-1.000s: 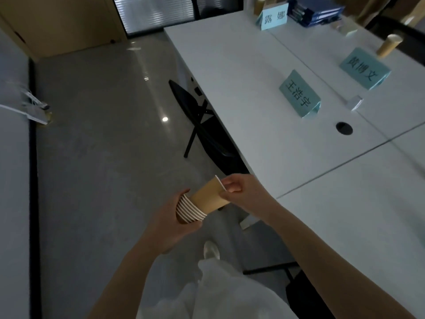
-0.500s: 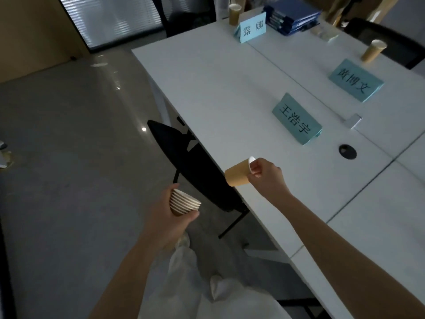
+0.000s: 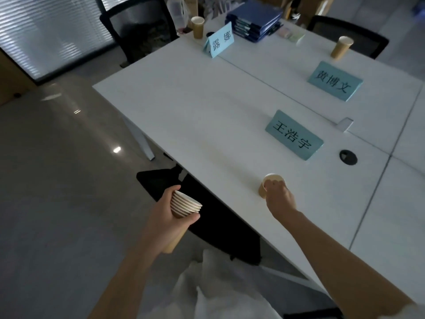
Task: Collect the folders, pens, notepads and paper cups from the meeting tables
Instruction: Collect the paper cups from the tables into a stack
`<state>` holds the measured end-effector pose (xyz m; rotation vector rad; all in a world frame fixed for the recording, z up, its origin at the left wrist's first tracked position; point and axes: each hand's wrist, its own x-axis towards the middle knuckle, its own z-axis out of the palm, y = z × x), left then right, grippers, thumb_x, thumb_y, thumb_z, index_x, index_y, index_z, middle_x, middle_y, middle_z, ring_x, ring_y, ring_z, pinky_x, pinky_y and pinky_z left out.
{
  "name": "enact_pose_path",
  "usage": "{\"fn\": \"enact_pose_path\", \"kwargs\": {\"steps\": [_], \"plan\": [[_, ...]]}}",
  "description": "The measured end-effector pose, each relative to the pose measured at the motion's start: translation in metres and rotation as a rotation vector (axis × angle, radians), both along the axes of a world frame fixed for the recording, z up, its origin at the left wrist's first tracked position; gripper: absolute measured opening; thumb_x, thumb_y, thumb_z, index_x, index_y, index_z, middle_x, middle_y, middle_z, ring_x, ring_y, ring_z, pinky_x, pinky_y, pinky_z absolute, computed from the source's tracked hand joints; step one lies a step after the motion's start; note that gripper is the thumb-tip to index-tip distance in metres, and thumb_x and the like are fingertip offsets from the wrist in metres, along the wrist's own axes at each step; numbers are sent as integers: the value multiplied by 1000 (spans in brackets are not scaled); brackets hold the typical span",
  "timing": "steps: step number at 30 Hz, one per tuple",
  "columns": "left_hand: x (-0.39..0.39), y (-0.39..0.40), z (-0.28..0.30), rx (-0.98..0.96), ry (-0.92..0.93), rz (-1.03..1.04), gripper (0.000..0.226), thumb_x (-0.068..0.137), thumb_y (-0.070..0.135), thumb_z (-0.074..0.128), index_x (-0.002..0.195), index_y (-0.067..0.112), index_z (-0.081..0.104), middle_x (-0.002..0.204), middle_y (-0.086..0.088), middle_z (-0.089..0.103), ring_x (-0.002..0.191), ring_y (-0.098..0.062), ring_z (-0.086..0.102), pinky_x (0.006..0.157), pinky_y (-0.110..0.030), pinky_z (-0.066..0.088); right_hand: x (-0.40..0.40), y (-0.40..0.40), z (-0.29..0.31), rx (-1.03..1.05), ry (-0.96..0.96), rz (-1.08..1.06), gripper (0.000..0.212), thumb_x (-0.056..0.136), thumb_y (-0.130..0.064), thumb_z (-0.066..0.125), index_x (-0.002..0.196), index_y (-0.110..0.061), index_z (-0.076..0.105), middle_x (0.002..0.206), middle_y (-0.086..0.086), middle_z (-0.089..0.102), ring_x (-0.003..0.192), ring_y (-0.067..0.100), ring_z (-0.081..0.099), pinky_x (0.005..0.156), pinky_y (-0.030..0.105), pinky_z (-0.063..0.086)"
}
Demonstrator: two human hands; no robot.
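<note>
My left hand (image 3: 165,223) holds a nested stack of brown paper cups (image 3: 184,204) off the table's near edge, over the floor. My right hand (image 3: 279,198) grips a single brown paper cup (image 3: 266,185) by its rim; the cup stands upright on the white table (image 3: 195,107). Two more paper cups stand far off: one (image 3: 197,26) by the far corner, another (image 3: 341,47) at the far right. A pile of blue folders (image 3: 254,19) lies at the table's far end.
Three teal name cards (image 3: 294,135) (image 3: 334,80) (image 3: 219,40) stand on the table. A black cable hole (image 3: 348,157) is to the right of my right hand. A black chair (image 3: 200,203) is tucked under the near edge; other black chairs (image 3: 138,26) stand at the far end.
My right hand pulled one cup off the stack, carried it right over the table and set it down upright. My left hand keeps the stack.
</note>
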<state>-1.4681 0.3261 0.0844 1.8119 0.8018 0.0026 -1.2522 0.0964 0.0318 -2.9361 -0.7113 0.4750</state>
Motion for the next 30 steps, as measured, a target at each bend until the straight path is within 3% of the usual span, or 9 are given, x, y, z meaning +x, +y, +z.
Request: {"fn": "enact_pose_path", "kwargs": {"steps": [2, 4, 6, 10, 14, 16, 18, 23, 30], "plan": [[9, 8, -1, 27, -6, -8, 82, 57, 45, 83, 128, 40, 44, 113, 15, 57, 102, -7, 59, 84, -30, 51, 4, 4, -4, 12, -14, -15, 31, 88, -4, 51, 118, -6, 56, 116, 12, 59, 115, 31, 49, 74, 36, 50], [18, 12, 1, 53, 3, -20, 82, 62, 39, 85, 132, 37, 43, 114, 15, 56, 103, -7, 59, 84, -29, 50, 5, 11, 0, 63, -68, -65, 24, 86, -2, 52, 109, -5, 58, 109, 11, 61, 110, 31, 50, 70, 33, 44], [27, 16, 3, 62, 11, -25, 81, 68, 30, 86, 136, 33, 41, 115, 13, 55, 104, -9, 58, 82, -25, 49, -2, 25, 11, 204, -87, -86, 26, 81, 3, 55, 106, -3, 62, 104, 14, 63, 104, 35, 53, 76, 37, 45], [38, 19, 9, 58, 34, -23, 85, 69, 27, 85, 139, 33, 37, 116, 11, 56, 104, -8, 58, 77, -18, 44, -28, 78, 48, 511, 182, -11, 25, 82, -6, 61, 107, -10, 65, 108, 6, 65, 105, 22, 57, 93, 34, 45], [34, 28, 16, 118, 49, 44, 70, 65, 25, 86, 118, 28, 41, 96, 7, 62, 86, -8, 64, 61, -14, 45, -50, 128, 85, 652, 447, 51, 18, 85, -10, 58, 96, -17, 70, 94, -5, 71, 90, 8, 65, 83, 19, 51], [30, 37, 18, 126, 55, 64, 65, 65, 22, 86, 113, 27, 42, 92, 4, 63, 80, -5, 64, 58, -14, 47, -55, 150, 97, 638, 590, 93, 17, 87, -16, 58, 97, -22, 70, 92, -10, 71, 88, 2, 64, 77, 9, 48], [23, 49, 18, 132, 63, 75, 63, 65, 21, 85, 112, 28, 43, 92, 4, 63, 77, -1, 62, 59, -14, 48, -59, 170, 102, 587, 686, 181, 17, 87, -23, 58, 100, -25, 69, 93, -13, 70, 89, -1, 64, 77, 8, 47], [-2, 90, 12, 171, 84, 76, 71, 61, 30, 87, 118, 30, 46, 96, 11, 64, 82, 0, 63, 68, -16, 49, -73, 220, 100, 469, 781, 325, 22, 85, -19, 61, 104, -21, 70, 101, -5, 73, 94, 6, 67, 91, 24, 52], [-38, 179, 13, 132, 56, 119, 63, 59, 29, 87, 110, 33, 50, 93, 12, 63, 81, 0, 62, 72, -24, 52, -104, 319, 89, 425, 759, 401, 19, 83, -20, 65, 101, -20, 71, 99, -3, 74, 93, 7, 68, 93, 30, 53]]}}
